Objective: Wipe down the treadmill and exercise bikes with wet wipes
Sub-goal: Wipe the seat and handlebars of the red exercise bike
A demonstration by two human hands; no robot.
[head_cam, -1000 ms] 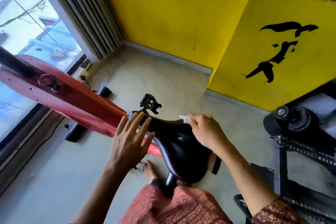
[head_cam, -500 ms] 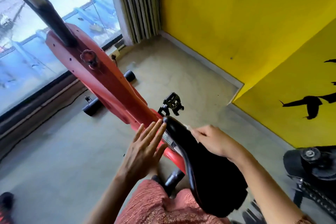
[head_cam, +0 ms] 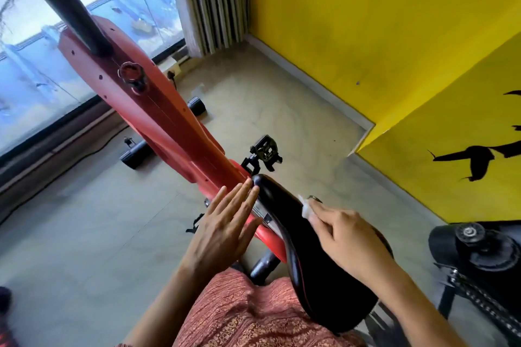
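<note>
Glossy black saddle, smooth red frame, matt yellow wall

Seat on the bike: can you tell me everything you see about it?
The seat is black, smooth and shiny, like vinyl or leather. Its narrow nose points toward the red frame; its wide back is near the person. A grey post holds it up. The left hand touches the nose with straight fingertips, and the right hand presses a white wipe on its top.
</note>
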